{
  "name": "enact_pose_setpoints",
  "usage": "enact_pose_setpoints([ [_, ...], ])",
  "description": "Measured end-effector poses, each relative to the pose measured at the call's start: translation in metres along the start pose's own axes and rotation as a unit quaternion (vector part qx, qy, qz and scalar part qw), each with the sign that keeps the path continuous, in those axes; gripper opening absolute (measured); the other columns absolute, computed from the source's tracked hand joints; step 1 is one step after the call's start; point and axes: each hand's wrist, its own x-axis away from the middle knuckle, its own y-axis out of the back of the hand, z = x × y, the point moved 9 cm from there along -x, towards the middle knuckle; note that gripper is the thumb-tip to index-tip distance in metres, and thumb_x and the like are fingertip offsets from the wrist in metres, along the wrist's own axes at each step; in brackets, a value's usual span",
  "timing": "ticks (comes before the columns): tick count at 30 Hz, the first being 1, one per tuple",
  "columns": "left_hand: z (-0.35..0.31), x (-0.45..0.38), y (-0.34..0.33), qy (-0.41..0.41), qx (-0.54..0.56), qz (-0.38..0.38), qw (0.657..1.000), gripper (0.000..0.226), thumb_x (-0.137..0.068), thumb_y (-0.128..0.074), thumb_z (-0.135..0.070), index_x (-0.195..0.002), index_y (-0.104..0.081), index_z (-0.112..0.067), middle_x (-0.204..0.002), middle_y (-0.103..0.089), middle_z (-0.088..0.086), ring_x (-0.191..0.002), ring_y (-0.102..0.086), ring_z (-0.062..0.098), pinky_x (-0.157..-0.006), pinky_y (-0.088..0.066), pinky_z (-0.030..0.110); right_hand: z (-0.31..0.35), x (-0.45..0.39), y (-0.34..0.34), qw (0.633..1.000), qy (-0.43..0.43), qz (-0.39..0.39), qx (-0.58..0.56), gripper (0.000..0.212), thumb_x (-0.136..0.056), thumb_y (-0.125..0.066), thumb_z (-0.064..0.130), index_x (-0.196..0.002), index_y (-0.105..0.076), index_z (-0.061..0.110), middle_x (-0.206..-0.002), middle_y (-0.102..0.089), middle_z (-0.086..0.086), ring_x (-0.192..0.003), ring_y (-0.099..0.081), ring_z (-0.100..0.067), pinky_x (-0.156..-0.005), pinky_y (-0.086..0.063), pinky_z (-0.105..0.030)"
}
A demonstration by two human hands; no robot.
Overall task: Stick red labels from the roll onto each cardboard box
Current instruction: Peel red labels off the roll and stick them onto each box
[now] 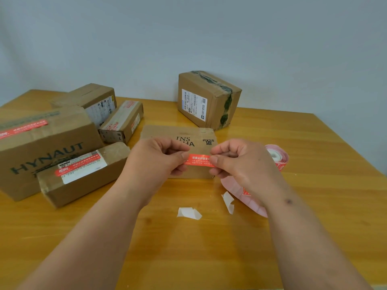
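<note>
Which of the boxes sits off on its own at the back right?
The tilted box with dark green tape, bearing a white shipping label and no visible red label; the others cluster left.

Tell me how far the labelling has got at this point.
Done: HYNAUT box, long front box and small middle box carry red labels. In hand: both hands pinch a red label over the flat box. Left: that box and the upright box; the back-left box is unclear.

Soft even light, wide-angle edge warping
</note>
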Motion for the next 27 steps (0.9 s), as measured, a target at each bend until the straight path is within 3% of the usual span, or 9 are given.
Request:
enact_pose_setpoints([
  [4, -0.002, -0.001, 0.004, -0.006, -0.064, -0.002, 0.998, 0.016, -0.089, -0.065, -0.003, -0.094, -0.074, -0.014, -0.077, -0.074, 0.008, -0.067, -0.071, 0.012, -0.067, -0.060, 0.023, -0.004, -0.008, -0.007, 0.999, -0.014, 0.001, 0.041, 0.008, -0.087, -0.069, 0.010, -0.088, -0.069, 0.018, -0.069, -0.073, -0.001, -0.062, -0.071, -0.012, -0.065, -0.060, -0.028],
  [10, -0.003, -0.011, 0.012, 0.010, -0.125, -0.005, 0.992, 0.019, -0.090, -0.062, 0.000, -0.090, -0.074, -0.015, -0.078, -0.074, 0.009, -0.075, -0.072, 0.020, -0.066, -0.059, 0.022, 0.001, -0.021, -0.020, 0.996, 0.008, 0.004, 0.090, 0.025, -0.089, -0.065, 0.008, -0.073, -0.064, 0.027, -0.063, -0.069, 0.004, -0.056, -0.068, -0.007, -0.059, -0.055, -0.025],
  [13, -0.004, -0.016, 0.019, 0.013, -0.134, -0.015, 0.991, 0.018, -0.089, -0.063, -0.001, -0.084, -0.072, -0.015, -0.075, -0.074, 0.007, -0.072, -0.073, 0.017, -0.069, -0.060, 0.025, 0.006, -0.026, -0.025, 0.994, 0.017, 0.005, 0.105, 0.022, -0.090, -0.065, 0.012, -0.075, -0.063, 0.028, -0.066, -0.069, 0.005, -0.056, -0.068, -0.005, -0.057, -0.055, -0.022],
  [20, -0.016, -0.037, 0.027, 0.017, -0.164, -0.008, 0.986, 0.020, -0.090, -0.062, -0.002, -0.079, -0.071, -0.016, -0.070, -0.074, 0.004, -0.068, -0.072, 0.015, -0.069, -0.060, 0.027, 0.026, -0.044, -0.027, 0.985, 0.062, -0.007, 0.160, 0.018, -0.092, -0.061, 0.018, -0.079, -0.062, 0.030, -0.068, -0.068, 0.007, -0.067, -0.067, -0.011, -0.069, -0.058, -0.035],
  [23, -0.026, -0.052, 0.028, 0.022, -0.167, 0.006, 0.986, 0.017, -0.090, -0.063, -0.001, -0.082, -0.070, -0.014, -0.074, -0.074, 0.007, -0.077, -0.074, 0.022, -0.073, -0.061, 0.034, 0.039, -0.060, -0.025, 0.980, 0.083, -0.015, 0.179, 0.017, -0.093, -0.060, 0.021, -0.081, -0.061, 0.032, -0.072, -0.065, 0.010, -0.070, -0.066, -0.009, -0.067, -0.056, -0.029],
  [27, -0.034, -0.077, 0.027, 0.035, -0.163, 0.024, 0.986, 0.013, -0.088, -0.064, 0.002, -0.083, -0.069, -0.009, -0.075, -0.074, 0.011, -0.077, -0.074, 0.022, -0.069, -0.061, 0.030, 0.051, -0.082, -0.023, 0.977, 0.094, -0.018, 0.193, 0.018, -0.095, -0.057, 0.018, -0.082, -0.060, 0.032, -0.079, -0.065, 0.008, -0.075, -0.067, -0.010, -0.067, -0.055, -0.027],
])
